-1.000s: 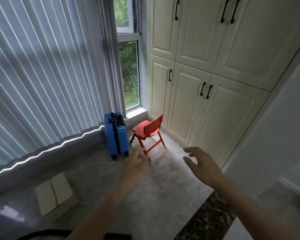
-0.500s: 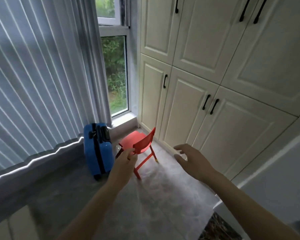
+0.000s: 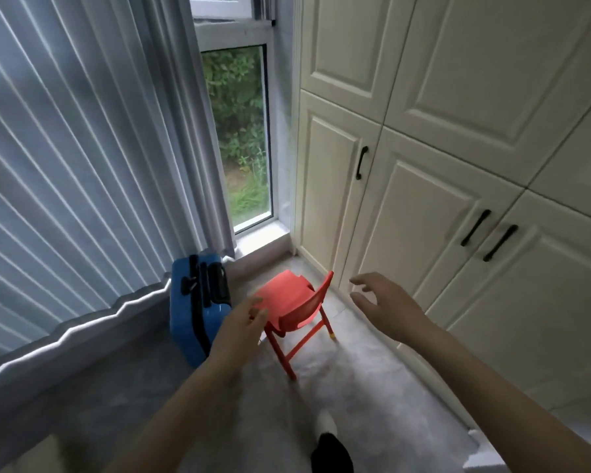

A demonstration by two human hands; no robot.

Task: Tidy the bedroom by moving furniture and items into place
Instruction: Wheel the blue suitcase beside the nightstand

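A small red plastic chair stands on the grey floor near the window corner, its back toward me. Just left of it a blue suitcase stands upright against the curtain. My left hand is stretched out in front of the chair's seat and the suitcase, fingers loosely curled, holding nothing. Right of the chair, in front of the wardrobe doors, my right hand hovers with its fingers spread and holds nothing. Neither hand visibly touches the chair.
Cream wardrobe doors with black handles fill the right wall. A pleated grey curtain covers the left side, with a narrow window in the corner. My foot shows on the floor at the bottom.
I have walked closer to the corner, so the chair and suitcase appear larger and nearer. Both arms stay outstretched toward the chair. The box on the floor at left has left the view.
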